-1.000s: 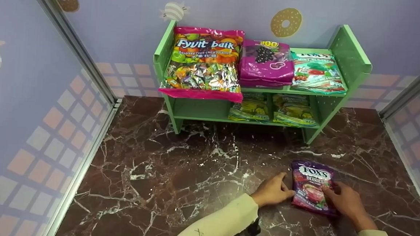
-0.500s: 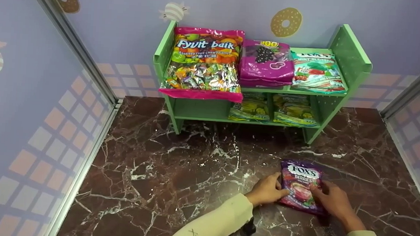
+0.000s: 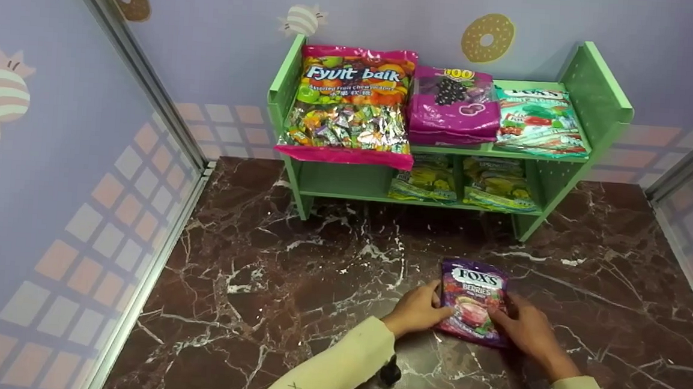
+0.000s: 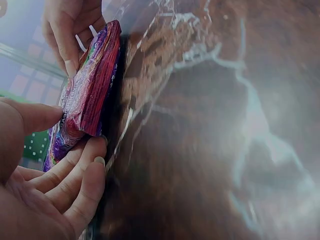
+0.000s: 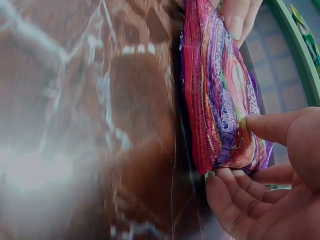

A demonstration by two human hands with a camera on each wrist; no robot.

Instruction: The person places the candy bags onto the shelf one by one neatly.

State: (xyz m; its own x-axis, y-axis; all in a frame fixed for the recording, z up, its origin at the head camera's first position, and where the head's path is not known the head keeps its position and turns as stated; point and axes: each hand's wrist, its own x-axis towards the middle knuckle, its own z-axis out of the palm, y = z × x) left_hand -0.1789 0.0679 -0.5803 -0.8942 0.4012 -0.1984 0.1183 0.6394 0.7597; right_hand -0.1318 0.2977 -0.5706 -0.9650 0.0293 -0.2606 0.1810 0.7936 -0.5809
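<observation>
A purple Fox's Berries candy bag (image 3: 474,292) lies face up, low over the marble surface. My left hand (image 3: 417,310) holds its left edge, the thumb on the front and the fingers curled under the side in the left wrist view. At the opposite edge my right hand (image 3: 528,329) pinches the bag, thumb on top and fingers beneath; the right wrist view shows this edge of the candy bag (image 5: 215,100) close up. Whether the bag touches the surface cannot be told.
Behind stands a green two-tier shelf (image 3: 346,196). Its top bears a Fyvit baik candy bag (image 3: 352,101), a magenta grape-print bag (image 3: 455,108) and a mint Fox's bag (image 3: 540,122). Yellow bags (image 3: 424,181) lie below. Patterned walls (image 3: 140,218) enclose the marble surface (image 3: 242,320).
Both hands have moved the purple candy bag leftward over the surface, keeping it between them. The left hand has come closer round its edge. The head view has turned slightly left.
</observation>
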